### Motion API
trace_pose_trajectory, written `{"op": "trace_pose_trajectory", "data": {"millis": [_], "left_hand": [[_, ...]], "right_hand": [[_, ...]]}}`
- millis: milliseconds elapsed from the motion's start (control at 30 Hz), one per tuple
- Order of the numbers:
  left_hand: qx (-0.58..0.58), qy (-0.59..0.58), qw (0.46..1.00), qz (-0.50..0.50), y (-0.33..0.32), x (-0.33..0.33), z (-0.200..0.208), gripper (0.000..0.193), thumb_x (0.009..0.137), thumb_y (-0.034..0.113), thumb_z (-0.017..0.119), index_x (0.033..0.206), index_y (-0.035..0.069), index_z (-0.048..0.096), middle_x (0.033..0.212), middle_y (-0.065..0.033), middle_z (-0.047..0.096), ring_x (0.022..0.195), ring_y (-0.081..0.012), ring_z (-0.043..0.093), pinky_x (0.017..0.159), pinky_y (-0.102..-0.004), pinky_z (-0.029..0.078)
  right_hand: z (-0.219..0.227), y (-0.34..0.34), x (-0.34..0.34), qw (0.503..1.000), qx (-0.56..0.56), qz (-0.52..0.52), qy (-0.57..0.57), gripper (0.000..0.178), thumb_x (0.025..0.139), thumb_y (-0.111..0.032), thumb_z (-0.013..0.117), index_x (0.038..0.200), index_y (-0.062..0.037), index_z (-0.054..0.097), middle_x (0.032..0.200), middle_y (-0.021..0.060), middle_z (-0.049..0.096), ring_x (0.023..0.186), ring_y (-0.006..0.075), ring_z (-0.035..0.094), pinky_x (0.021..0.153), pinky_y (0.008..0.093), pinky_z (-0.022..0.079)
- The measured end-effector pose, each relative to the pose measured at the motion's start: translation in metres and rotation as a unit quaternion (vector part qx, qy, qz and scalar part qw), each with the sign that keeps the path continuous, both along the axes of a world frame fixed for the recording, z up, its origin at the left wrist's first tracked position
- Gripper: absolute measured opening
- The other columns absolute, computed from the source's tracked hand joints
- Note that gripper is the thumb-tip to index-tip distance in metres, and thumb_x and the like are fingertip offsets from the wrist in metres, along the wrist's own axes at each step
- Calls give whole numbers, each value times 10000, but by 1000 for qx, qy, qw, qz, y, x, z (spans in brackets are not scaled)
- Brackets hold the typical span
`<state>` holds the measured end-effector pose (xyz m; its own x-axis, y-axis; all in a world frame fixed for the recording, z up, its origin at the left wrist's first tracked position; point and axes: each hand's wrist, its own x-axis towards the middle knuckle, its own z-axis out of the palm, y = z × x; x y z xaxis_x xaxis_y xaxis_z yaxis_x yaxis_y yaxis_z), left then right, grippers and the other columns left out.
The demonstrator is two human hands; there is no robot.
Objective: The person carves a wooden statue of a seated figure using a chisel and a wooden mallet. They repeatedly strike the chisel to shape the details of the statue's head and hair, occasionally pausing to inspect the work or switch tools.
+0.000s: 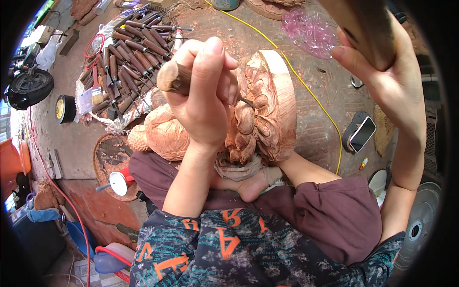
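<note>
My left hand (206, 103) is closed around the dark wooden handle of a carving chisel (173, 79). The chisel's thin metal end points right and meets the petal-like relief of a reddish wood carving (246, 126). The carving lies on its side across my lap, its round pale base (282, 105) at the right and a smooth rounded body with a knobbly end (162, 131) at the left. Raised at the upper right, my right hand (389, 79) grips a thick brown wooden mallet (366, 33), apart from the chisel. The mallet's top runs out of the picture.
Many wood-handled chisels (136, 55) lie heaped on the left, beside a brush (98, 93) and a round tin (65, 108). A yellow cord (306, 81) curves past the carving. A phone (362, 135) lies at right, a red-and-white mug (121, 182) at left, a fan (418, 229) lower right.
</note>
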<state>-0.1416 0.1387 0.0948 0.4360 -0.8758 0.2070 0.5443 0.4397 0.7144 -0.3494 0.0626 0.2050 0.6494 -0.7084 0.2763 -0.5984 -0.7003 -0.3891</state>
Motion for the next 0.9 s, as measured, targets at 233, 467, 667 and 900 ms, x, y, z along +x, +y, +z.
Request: {"op": "trace_pose_trajectory", "data": {"millis": [233, 467, 667, 900], "left_hand": [[-50, -111, 991, 61, 6, -20, -13, 149, 908, 69, 557, 775, 2, 543, 537, -4, 467, 409, -50, 366, 371, -207, 268], [1, -107, 994, 29, 17, -27, -19, 35, 901, 24, 520, 870, 9, 525, 632, -48, 505, 454, -80, 398, 421, -245, 302], [15, 78, 994, -77, 42, -20, -2, 67, 916, 47, 590, 886, -7, 563, 639, -1, 541, 463, -38, 450, 407, -200, 342], [-73, -89, 993, 32, 39, -25, -11, 144, 928, 60, 569, 792, 14, 563, 656, -9, 540, 442, -43, 404, 393, -205, 295]], "right_hand": [[6, 11, 1, 1000, -8, 25, -11, 442, 766, 108, 558, 1192, -8, 560, 1081, 135, 640, 1008, 192, 628, 876, 292, 472], [-1, 29, 10, 993, -52, 90, -56, 504, 745, 152, 535, 1222, -11, 549, 1126, 161, 644, 1046, 211, 639, 900, 301, 481], [-17, 53, -9, 999, 19, 44, 1, 537, 688, 151, 551, 1207, 12, 548, 1163, 189, 624, 1105, 289, 618, 941, 322, 457], [-22, 88, -41, 970, 235, -36, -40, 595, 711, 116, 615, 1281, 6, 481, 904, 78, 582, 851, 145, 581, 771, 256, 450]]}}
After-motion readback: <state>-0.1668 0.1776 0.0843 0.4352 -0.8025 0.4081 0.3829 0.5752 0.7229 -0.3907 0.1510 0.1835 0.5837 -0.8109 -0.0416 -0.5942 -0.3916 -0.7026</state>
